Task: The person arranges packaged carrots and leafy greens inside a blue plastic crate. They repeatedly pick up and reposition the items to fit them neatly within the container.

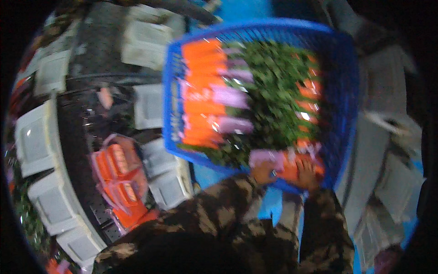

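A blue plastic basket [260, 25] lies before me, filled with bundles of green leafy stems [277, 89]. Orange and pink wrappers [203, 96] cover the bundle ends along its left side, and more orange shows at the right. At the near right corner of the basket lies one orange and pink wrapped bundle [285, 166]. My left hand [264, 172] is on its pink part, and my right hand [308, 173] rests on its orange part with the fingers spread. Both sleeves are camouflage. Motion blur hides how firmly either hand holds the bundle.
Left of the basket, orange and pink packets [119, 171] lie on a dark surface [73, 137]. White plastic trays [53, 202] line that surface on both sides. Grey structures [366, 147] stand at the right, and blue floor [208, 176] shows below the basket.
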A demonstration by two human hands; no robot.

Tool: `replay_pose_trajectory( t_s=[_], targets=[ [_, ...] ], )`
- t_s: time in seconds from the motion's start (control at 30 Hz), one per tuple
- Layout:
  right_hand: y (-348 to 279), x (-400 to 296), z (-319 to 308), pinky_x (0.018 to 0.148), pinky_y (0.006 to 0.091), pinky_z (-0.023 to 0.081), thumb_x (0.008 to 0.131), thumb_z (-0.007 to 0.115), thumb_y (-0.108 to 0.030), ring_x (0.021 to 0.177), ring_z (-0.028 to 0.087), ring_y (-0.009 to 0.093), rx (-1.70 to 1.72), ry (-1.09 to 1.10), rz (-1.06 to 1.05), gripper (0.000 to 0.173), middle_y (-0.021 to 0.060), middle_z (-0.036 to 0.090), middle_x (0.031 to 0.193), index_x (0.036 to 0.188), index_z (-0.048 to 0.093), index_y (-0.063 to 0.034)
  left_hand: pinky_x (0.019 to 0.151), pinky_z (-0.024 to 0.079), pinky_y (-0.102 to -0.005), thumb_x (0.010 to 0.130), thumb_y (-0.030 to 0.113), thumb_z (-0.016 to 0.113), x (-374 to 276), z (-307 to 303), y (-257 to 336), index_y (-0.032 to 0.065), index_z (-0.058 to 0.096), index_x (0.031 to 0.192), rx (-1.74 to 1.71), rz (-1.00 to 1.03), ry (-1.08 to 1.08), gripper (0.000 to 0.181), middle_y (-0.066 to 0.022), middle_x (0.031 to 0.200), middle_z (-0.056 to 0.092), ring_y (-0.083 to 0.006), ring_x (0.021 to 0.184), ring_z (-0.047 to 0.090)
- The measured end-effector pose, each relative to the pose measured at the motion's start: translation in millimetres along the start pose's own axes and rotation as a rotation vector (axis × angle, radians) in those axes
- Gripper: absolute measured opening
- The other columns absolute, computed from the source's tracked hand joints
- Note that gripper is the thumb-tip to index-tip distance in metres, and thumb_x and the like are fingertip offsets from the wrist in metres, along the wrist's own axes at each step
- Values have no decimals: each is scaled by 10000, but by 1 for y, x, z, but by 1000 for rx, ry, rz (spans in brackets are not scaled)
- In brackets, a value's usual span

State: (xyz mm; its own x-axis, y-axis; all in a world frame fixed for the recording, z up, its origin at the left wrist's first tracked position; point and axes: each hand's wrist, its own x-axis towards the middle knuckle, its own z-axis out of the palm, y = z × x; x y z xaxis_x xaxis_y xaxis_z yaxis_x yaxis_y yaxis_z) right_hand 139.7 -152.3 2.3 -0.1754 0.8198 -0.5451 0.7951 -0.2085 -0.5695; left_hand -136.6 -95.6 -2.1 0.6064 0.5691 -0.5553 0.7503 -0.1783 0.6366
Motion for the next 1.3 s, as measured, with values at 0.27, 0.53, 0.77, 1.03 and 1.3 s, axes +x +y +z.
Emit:
replay_pose_trajectory(
  t_s=[0.27, 0.53, 0.77, 1.03, 1.3],
  targets=[
    [-40, -23, 26, 1181, 648, 162, 664, 783, -617, 1471, 247, 432, -85, 277, 186, 1099, 236, 337, 1549, 1500, 363, -42, 1128, 209, -716, 704, 470, 816, -57, -43, 6, 261, 162, 1602, 358, -195, 6, 1131, -180, 1589, 293, -394, 1447, 317],
    [-58, -25, 27, 1168, 634, 166, 785, 577, -707, 1451, 258, 455, -56, 222, 274, 999, 265, 363, 1520, 1469, 391, -2, 1152, 184, -683, 638, 454, 871, -55, -81, 0, 195, 173, 1597, 557, -22, -167, 1214, -184, 1594, 284, -374, 1468, 285],
    [-60, -28, 47, 1167, 616, 182, 803, 594, -643, 1435, 297, 432, -117, 520, 229, 870, 250, 414, 1481, 1414, 457, -38, 1179, 96, -678, 688, 367, 842, -71, -35, 2, 163, 282, 1566, 565, -72, -211, 1061, -202, 1596, 274, -383, 1487, 250],
    [-46, -13, 35, 1165, 658, 145, 860, 531, -663, 1423, 290, 448, -75, 414, 267, 846, 249, 406, 1472, 1401, 466, -16, 1162, 140, -690, 767, 458, 798, -117, -57, 5, 178, 213, 1591, 482, -162, -193, 1048, -220, 1614, 199, -421, 1470, 263],
    [-41, -12, 37, 1060, 585, 305, 863, 575, -502, 1332, 400, 443, -88, 344, 281, 678, 244, 484, 1368, 1316, 520, -1, 1137, 181, -710, 814, 436, 785, -136, -75, 9, 195, 211, 1589, 483, -386, -232, 994, -192, 1627, 180, -414, 1479, 229]
  ],
)
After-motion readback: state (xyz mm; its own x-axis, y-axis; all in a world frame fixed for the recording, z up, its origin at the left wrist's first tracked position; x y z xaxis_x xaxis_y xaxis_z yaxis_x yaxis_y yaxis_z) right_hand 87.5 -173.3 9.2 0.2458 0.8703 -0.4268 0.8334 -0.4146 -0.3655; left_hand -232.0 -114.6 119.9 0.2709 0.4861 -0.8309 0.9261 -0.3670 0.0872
